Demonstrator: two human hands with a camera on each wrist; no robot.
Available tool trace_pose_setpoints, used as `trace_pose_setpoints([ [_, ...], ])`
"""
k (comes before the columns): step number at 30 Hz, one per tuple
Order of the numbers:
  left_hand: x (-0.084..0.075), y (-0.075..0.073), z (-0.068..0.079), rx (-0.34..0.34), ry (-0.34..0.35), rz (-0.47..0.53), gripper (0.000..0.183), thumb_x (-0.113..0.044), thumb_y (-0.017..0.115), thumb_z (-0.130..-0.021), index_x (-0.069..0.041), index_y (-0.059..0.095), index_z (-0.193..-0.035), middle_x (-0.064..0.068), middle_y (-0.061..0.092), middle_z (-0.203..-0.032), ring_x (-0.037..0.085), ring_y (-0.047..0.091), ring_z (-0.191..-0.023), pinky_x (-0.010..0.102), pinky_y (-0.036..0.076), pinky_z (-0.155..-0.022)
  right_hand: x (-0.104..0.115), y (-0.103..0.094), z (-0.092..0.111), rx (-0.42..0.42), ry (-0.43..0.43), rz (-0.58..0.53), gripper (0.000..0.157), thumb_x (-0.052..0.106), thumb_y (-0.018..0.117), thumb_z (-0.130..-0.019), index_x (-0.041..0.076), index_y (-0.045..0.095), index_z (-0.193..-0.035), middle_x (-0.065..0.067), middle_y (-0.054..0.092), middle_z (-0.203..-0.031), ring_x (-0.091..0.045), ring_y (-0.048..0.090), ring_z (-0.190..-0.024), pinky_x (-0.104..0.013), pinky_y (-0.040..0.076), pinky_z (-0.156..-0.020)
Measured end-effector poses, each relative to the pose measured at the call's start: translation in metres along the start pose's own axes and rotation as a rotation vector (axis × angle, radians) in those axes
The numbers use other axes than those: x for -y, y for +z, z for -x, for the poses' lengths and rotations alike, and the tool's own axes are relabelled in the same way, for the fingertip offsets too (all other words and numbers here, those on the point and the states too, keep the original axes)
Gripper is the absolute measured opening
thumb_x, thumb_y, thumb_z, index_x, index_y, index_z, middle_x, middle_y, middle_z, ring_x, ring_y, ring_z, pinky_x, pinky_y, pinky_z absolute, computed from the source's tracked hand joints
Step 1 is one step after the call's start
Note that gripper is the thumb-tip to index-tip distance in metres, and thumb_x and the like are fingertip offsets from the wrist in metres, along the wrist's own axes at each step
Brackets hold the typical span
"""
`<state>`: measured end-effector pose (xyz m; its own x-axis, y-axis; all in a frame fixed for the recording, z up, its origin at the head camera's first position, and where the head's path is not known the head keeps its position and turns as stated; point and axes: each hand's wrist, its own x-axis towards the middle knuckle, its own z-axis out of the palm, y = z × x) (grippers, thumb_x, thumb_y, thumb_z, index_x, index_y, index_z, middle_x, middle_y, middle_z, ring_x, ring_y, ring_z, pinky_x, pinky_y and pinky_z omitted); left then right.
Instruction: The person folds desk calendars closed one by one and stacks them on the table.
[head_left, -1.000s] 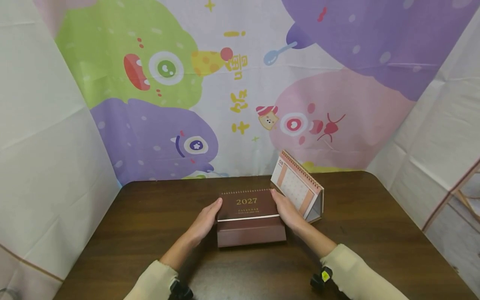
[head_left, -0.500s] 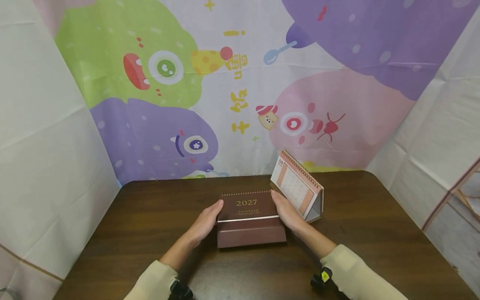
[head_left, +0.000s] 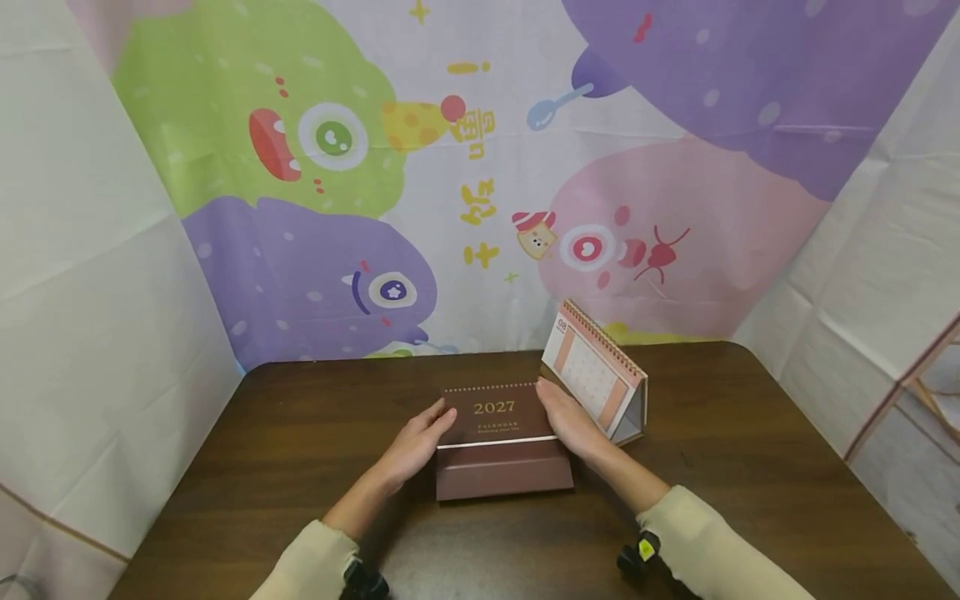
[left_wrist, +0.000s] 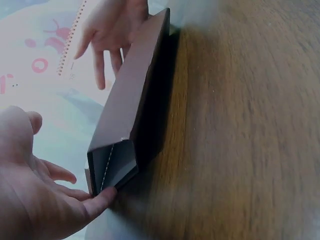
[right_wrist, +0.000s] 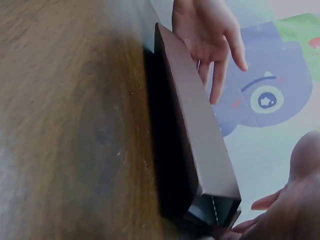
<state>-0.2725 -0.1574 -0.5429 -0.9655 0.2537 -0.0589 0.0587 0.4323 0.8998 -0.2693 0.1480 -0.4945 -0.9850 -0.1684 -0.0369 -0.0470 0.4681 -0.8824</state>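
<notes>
A dark brown 2027 desk calendar [head_left: 495, 417] stands propped on the table in the head view, its spiral binding along the top. My left hand [head_left: 416, 442] touches its left end, thumb over the cover's edge. At the right end my right hand [head_left: 570, 417] touches the side with extended fingers. In the left wrist view, a fingertip of the left hand [left_wrist: 45, 195] meets the lower corner of the calendar's hollow end. The right wrist view shows the right hand [right_wrist: 285, 205] beside the opposite end, partly cut off by the frame.
Just behind the right hand stands a pink-and-white desk calendar [head_left: 596, 367], turned at an angle. Both calendars are on a dark wooden table [head_left: 315, 392]. A cartoon-printed cloth [head_left: 480, 308] hangs behind the table's far edge, with white cloth at the sides.
The brown calendar has shifted slightly toward me. My left thumb has moved a little right and down along the cover's edge, while the pink-and-white calendar has stayed put.
</notes>
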Motion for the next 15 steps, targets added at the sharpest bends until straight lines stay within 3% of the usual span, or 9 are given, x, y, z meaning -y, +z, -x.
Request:
trace_pose_setpoints([
  [2, -0.010, 0.002, 0.005, -0.017, 0.016, -0.053, 0.090, -0.066, 0.050, -0.114, -0.002, 0.034, -0.176, 0.028, 0.032, -0.183, 0.052, 0.032, -0.170, 0.069, 0.038, -0.133, -0.009, 0.003, -0.009, -0.003, 0.001, 0.048, 0.080, 0.059, 0.031, -0.120, 0.003, 0.035, -0.176, -0.019, 0.033, -0.185, -0.041, 0.025, -0.176, -0.061, 0.017, -0.144],
  [6, -0.010, 0.006, 0.003, -0.036, 0.003, -0.097, 0.091, -0.067, 0.056, -0.112, -0.008, 0.034, -0.177, 0.023, 0.025, -0.187, 0.049, 0.026, -0.174, 0.071, 0.031, -0.136, -0.017, 0.010, -0.022, -0.005, -0.006, 0.130, 0.078, 0.059, 0.031, -0.120, 0.006, 0.037, -0.176, -0.018, 0.036, -0.184, -0.044, 0.025, -0.176, -0.064, 0.018, -0.144],
  [10, 0.002, 0.008, -0.007, -0.039, 0.025, -0.139, 0.096, -0.069, 0.064, -0.107, -0.013, 0.032, -0.179, 0.016, 0.020, -0.190, 0.042, 0.021, -0.177, 0.069, 0.024, -0.141, -0.019, 0.017, -0.027, 0.000, -0.065, 0.200, 0.101, 0.081, 0.021, -0.112, 0.003, 0.041, -0.174, -0.022, 0.040, -0.181, -0.049, 0.026, -0.174, -0.068, 0.015, -0.143],
  [13, 0.007, 0.010, -0.011, -0.041, 0.074, -0.228, 0.099, -0.069, 0.066, -0.106, -0.010, 0.032, -0.178, 0.019, 0.020, -0.189, 0.046, 0.021, -0.176, 0.072, 0.024, -0.139, -0.019, 0.021, -0.027, -0.005, -0.134, 0.250, 0.116, 0.091, 0.013, -0.106, -0.001, 0.046, -0.170, -0.024, 0.046, -0.177, -0.053, 0.029, -0.172, -0.071, 0.013, -0.143],
  [15, 0.005, 0.011, -0.009, -0.043, 0.115, -0.291, 0.100, -0.069, 0.065, -0.106, -0.008, 0.031, -0.178, 0.023, 0.019, -0.189, 0.052, 0.019, -0.175, 0.075, 0.024, -0.138, -0.019, 0.023, -0.025, -0.008, -0.166, 0.280, 0.116, 0.090, 0.011, -0.106, 0.000, 0.049, -0.168, -0.024, 0.048, -0.176, -0.053, 0.029, -0.172, -0.071, 0.010, -0.143],
])
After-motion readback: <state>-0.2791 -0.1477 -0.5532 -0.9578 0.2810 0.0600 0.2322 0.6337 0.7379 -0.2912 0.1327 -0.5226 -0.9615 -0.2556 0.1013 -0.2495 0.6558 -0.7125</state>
